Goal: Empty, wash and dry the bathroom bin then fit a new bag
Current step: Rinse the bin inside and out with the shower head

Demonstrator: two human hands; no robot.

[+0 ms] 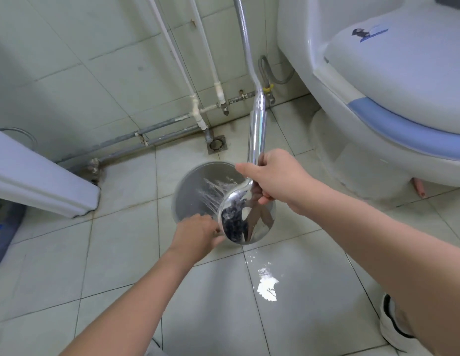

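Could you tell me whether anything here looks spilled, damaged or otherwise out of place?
Mostly expected washing mess: a puddle shines on the floor tiles behind the bin, outside the spray from the shower head. The floor drain near the wall has no cover and looks grimy.

This was a home bathroom, shown by the white toilet (393, 80) with its closed lid and blue seat trim. Left of the toilet, pale tiled walls met a tiled floor (126, 253), with exposed water pipes (172, 124) running along the wall base and a square floor drain (216, 145) beside them. A chrome shower head (245, 217) on its hose sprayed water near the toilet.
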